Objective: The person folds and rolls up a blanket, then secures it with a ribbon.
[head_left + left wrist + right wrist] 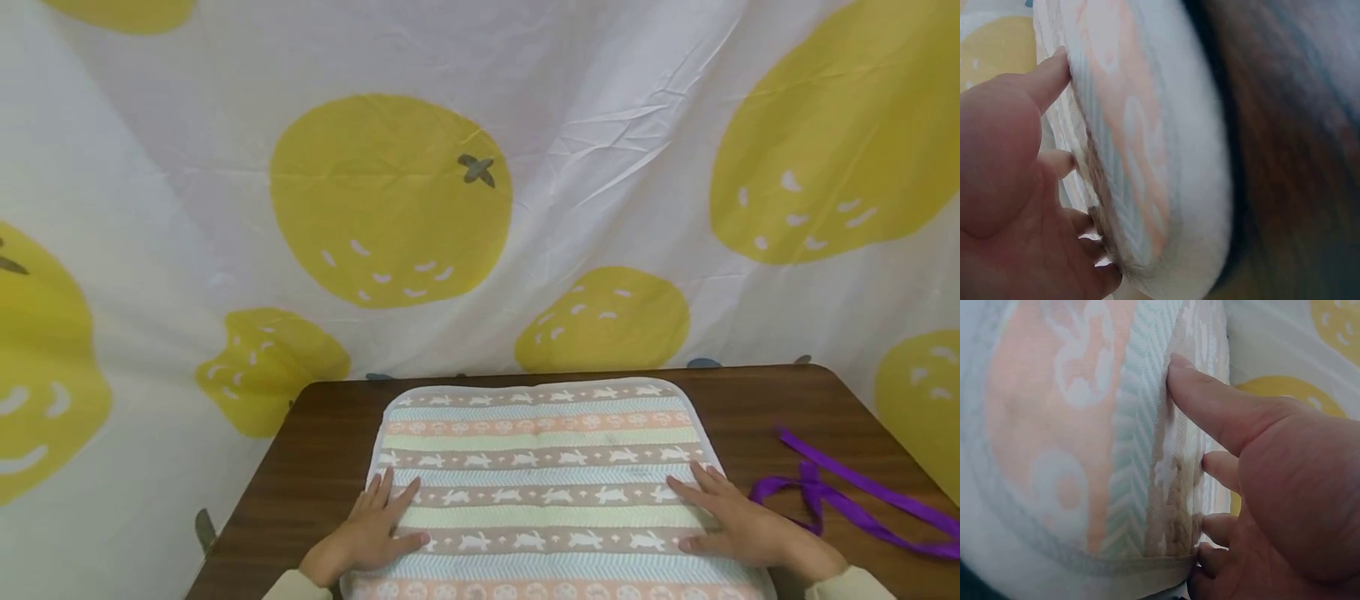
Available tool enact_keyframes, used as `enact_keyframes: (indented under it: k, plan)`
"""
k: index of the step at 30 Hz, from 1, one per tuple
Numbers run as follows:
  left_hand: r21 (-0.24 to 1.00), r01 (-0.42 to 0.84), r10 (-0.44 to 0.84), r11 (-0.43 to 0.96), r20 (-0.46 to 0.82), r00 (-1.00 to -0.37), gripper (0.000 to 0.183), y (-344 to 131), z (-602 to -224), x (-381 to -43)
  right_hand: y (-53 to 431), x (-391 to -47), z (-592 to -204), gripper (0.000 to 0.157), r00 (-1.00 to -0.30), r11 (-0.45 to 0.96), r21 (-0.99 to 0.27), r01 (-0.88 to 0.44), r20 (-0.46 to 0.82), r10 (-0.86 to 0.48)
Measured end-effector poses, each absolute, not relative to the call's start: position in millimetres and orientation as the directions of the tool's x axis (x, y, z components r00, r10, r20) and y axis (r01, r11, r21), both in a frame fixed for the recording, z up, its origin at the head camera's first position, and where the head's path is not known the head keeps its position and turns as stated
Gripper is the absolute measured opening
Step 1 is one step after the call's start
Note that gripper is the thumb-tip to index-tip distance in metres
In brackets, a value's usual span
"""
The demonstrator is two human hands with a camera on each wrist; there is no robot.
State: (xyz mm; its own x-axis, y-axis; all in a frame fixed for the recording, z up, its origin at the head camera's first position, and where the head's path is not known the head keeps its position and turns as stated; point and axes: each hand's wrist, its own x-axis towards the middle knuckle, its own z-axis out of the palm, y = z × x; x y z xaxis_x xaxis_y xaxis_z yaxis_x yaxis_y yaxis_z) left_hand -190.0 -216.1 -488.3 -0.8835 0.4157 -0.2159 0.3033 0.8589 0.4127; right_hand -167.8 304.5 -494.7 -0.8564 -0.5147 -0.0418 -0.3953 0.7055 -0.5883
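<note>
A striped cloth mat (540,467) with white rabbits and a pale bound edge lies flat on the dark wooden table (277,500). My left hand (367,529) rests on its left side, fingers spread and pointing away from me. On the right side my right hand (738,525) lies the same way, palm down with the thumb toward the middle. In the left wrist view the fingertips (1060,62) touch the mat's surface near its rounded corner. The right wrist view shows the thumb (1204,394) and other fingers against the stripes.
A purple ribbon (862,517) lies loosely looped on the table to the right, close beyond my right hand. Behind the table's far edge hangs a white curtain (600,125) printed with big yellow fruit.
</note>
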Motion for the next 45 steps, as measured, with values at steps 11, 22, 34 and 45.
enact_keyframes:
  k: [11,22,34,45]
  plan:
    - [0.458,0.288,0.416,0.841,-0.208,-0.885,0.078,-214,-484,-192,304,-172,-485,0.076,-0.86,0.742,-0.565,-0.362,-0.106,-0.5]
    - [0.402,0.487,0.584,0.775,-0.164,-0.795,0.065,-156,-466,-184,334,-205,-459,0.055,-0.92,0.694,-0.678,-0.24,-0.069,-0.386]
    - [0.152,0.832,0.845,0.534,-0.128,-0.519,0.055,-55,-472,-165,349,-231,-459,0.062,-0.966,0.607,-0.792,-0.063,-0.105,-0.237]
    - [0.04,0.957,0.949,0.288,-0.145,-0.28,0.068,0,-469,-144,358,-252,-477,0.066,-0.982,0.455,-0.89,0.018,-0.1,-0.157]
